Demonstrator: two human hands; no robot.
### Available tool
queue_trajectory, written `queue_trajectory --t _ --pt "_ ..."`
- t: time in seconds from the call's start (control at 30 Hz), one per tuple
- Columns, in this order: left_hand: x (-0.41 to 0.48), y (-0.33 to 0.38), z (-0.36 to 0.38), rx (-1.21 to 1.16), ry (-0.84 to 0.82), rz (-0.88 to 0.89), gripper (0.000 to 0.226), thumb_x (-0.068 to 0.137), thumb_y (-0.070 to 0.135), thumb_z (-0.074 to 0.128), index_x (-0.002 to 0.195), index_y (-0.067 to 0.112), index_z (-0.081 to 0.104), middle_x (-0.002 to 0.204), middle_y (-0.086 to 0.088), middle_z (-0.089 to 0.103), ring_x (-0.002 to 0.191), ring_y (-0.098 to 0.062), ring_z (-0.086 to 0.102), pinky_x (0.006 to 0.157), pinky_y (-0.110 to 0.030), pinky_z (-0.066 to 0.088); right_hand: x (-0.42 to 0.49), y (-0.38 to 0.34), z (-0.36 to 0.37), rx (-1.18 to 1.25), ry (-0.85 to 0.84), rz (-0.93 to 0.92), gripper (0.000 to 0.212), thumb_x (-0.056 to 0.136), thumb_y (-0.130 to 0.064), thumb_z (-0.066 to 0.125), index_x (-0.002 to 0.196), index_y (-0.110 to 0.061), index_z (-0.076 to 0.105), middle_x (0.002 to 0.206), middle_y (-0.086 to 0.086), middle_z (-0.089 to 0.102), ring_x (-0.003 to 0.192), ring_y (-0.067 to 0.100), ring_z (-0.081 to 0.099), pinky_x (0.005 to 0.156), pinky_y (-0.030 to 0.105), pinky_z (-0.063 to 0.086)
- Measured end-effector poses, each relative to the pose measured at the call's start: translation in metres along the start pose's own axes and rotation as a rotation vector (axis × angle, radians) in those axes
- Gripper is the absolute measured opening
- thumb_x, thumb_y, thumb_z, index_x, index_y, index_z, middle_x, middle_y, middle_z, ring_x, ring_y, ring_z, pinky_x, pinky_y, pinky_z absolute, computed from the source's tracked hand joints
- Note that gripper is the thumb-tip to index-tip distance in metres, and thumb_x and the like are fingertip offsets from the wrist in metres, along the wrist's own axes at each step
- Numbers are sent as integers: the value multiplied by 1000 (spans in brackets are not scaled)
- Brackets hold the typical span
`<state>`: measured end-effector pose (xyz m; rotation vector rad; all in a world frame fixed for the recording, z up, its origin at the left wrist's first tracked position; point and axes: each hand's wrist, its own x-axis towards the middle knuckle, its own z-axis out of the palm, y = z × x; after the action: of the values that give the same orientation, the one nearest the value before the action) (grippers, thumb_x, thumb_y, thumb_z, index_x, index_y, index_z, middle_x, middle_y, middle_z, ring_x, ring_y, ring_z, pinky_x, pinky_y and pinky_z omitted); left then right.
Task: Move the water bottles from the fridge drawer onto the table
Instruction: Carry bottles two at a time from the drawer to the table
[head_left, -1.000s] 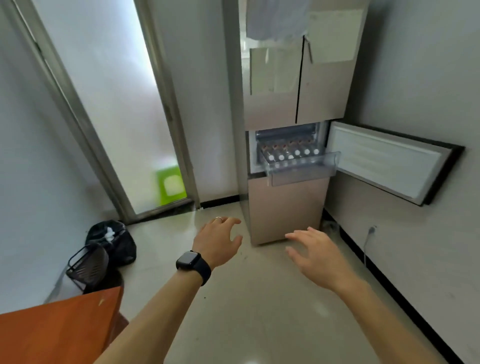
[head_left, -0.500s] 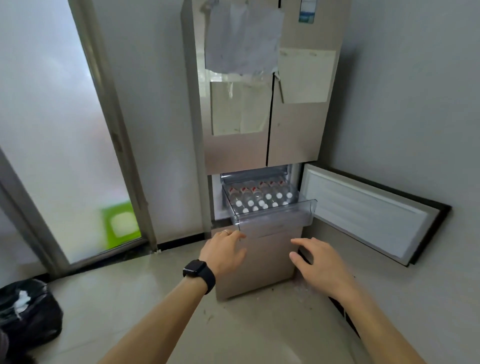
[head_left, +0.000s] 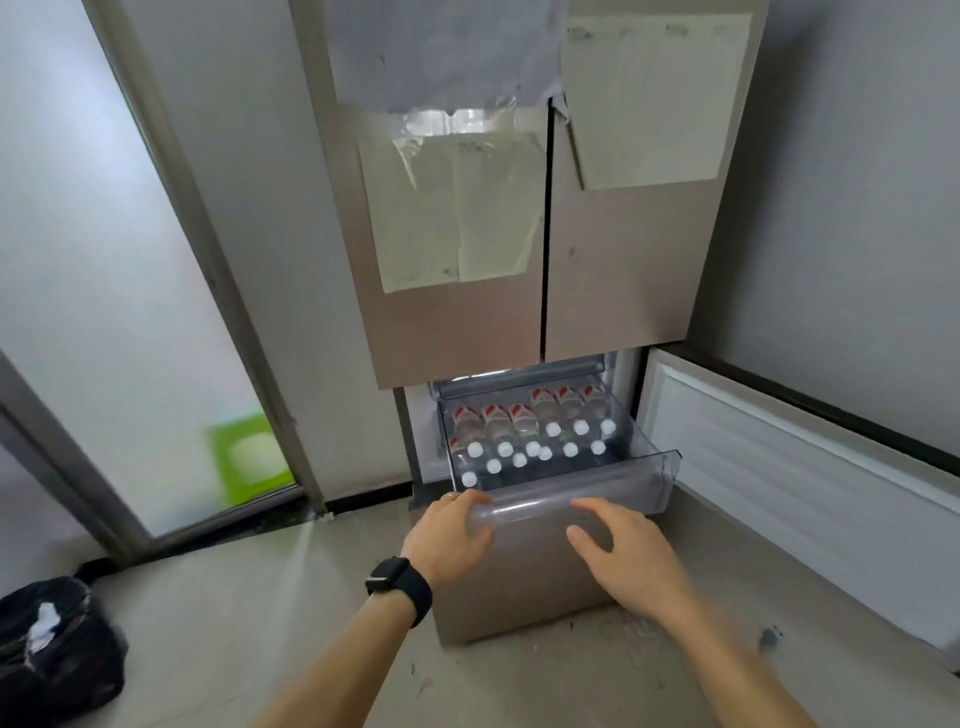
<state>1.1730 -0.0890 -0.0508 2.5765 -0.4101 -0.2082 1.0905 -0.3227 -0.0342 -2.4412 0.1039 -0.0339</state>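
the left hand (head_left: 449, 538) reaches palm-down to the left end of the clear drawer (head_left: 597, 501), its curved fingers showing through the plastic front; whether they grip it or only touch it cannot be told. a ring (head_left: 453, 497) is on one finger and a black watch (head_left: 400, 582) on the wrist. the right hand (head_left: 623, 556) hovers just near of the drawer front, fingers spread and loosely bent, holding nothing.

the water bottles (head_left: 524, 431) stand upright in rows inside the pulled-out drawer, white caps up. the drawer juts from the fridge (head_left: 457, 332), whose lower door (head_left: 779, 467) is swung open to the right. a black bag (head_left: 57, 649) lies on the floor at near left.

half a second ago both hands were lower, short of the drawer; they have since come up to its front, and the fridge fills more of the view. the drawer and bottles lie as before.
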Motion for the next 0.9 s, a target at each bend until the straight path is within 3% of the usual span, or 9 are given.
queue_trajectory --t 0.17,0.57,0.67,0.73,0.83,0.9 --pt "51 3 20 -126 -10 -140 45 95 37 61 138 28 51 139 3 55 129 -16 51 104 -26 39 71 23 -2 74 -135 -4 49 98 -51 53 144 -36 46 146 -16 48 137 8 41 112 34 39" --pt "187 -28 56 -433 -18 -464 52 94 34 66 141 17 50 136 1 59 127 -21 54 105 -33 43 234 46 48 104 -308 51 48 98 -41 57 141 -22 49 142 -2 57 130 15 52 102 27 40" --pt "224 -40 62 -559 -3 -553 49 96 29 64 139 13 47 122 2 54 120 -20 53 94 -27 39 277 45 72 178 -359 167 47 99 -37 57 141 -17 49 140 3 58 129 19 53 98 27 40" --pt "250 -50 67 -686 -7 -634 59 94 28 66 144 10 40 132 -2 55 123 -24 53 102 -33 42 302 45 90 236 -413 288 48 102 -36 52 143 -12 47 141 6 56 131 23 50 97 26 37" --pt "283 -68 76 -798 -36 -721 78 89 30 65 152 10 26 144 -15 49 127 -32 51 109 -46 43 334 51 117 358 -485 475 52 105 -40 43 148 -12 44 151 6 46 135 26 46 108 32 37" --pt "297 -73 80 -782 -91 -731 93 88 38 64 158 13 8 153 -20 37 134 -36 46 111 -39 41 347 58 135 512 -513 621 49 104 -43 43 147 -18 47 149 3 48 129 24 51 106 41 45"
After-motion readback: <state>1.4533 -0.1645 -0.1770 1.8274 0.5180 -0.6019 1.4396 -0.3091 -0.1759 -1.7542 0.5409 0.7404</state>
